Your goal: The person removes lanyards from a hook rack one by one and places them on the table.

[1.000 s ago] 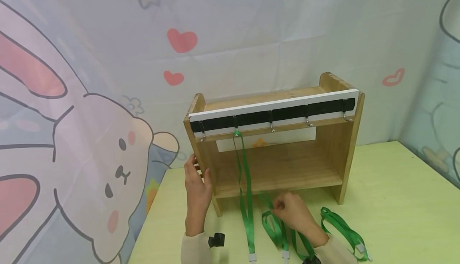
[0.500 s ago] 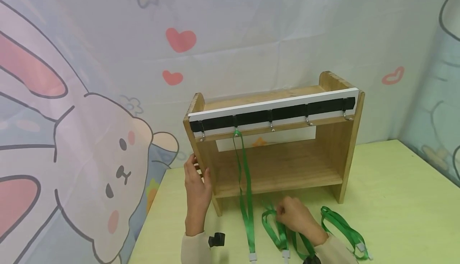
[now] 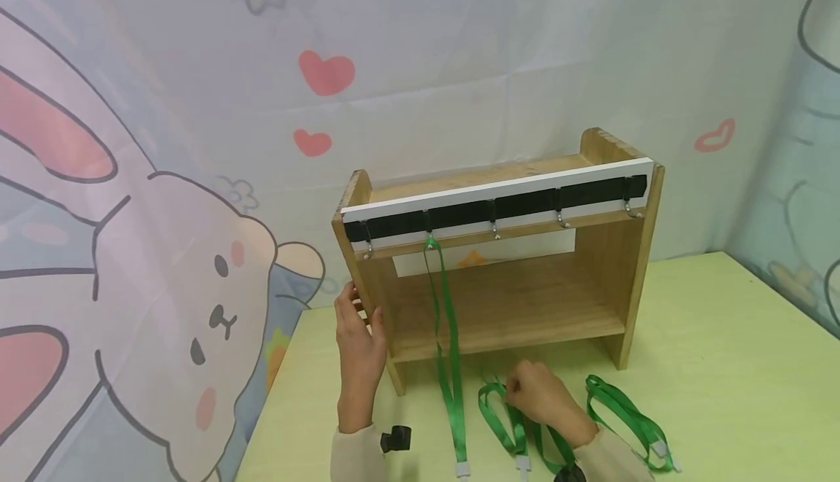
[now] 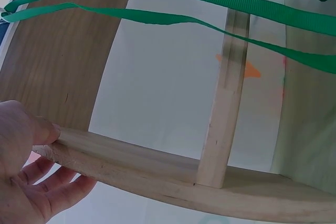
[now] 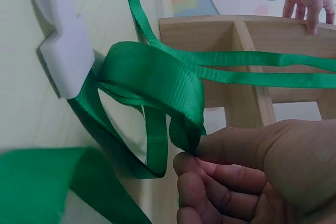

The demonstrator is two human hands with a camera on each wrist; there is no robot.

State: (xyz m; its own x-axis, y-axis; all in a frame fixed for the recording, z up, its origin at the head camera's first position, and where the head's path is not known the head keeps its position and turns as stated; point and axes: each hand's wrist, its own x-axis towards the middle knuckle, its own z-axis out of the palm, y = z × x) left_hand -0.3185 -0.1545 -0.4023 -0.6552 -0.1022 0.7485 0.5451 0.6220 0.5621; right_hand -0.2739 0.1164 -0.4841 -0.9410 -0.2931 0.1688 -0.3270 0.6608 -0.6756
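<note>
On the table before the wooden shelf, a green lanyard is lying in loops, the right hand pinching its strap between thumb and forefinger. It is probably light, limp, slippery — best taken by a fold. The left hand is gripping the shelf's side board. A hung lanyard is dangling just beside — possibly tangling; another lanyard is lying farther right.

A wooden shelf hides some fingertips of the left hand from the head camera, which crops a printed rabbit at left. A blurred green lanyard runs off the right wrist view.
</note>
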